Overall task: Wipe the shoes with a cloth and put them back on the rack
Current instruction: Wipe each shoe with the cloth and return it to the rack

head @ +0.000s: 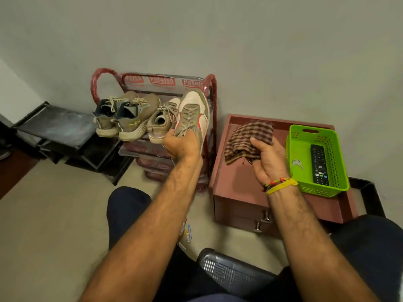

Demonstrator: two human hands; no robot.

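A red shoe rack (212, 88) wrapped in clear plastic stands against the wall. On its top shelf sit a pair of tan sneakers (128, 118) and one beige shoe (162, 125). My left hand (182, 144) grips the heel of a white, beige and red shoe (194, 112), toe pointing up over the right end of the shelf. My right hand (267, 158) holds a brown checked cloth (248, 138) over the brown drawer unit (239, 188).
A green plastic basket (305, 182) holding a black remote (319, 164) sits on the drawer unit's right side. A low black rack (54, 127) stands left of the shoe rack. My knees and a black footrest (231, 271) are below.
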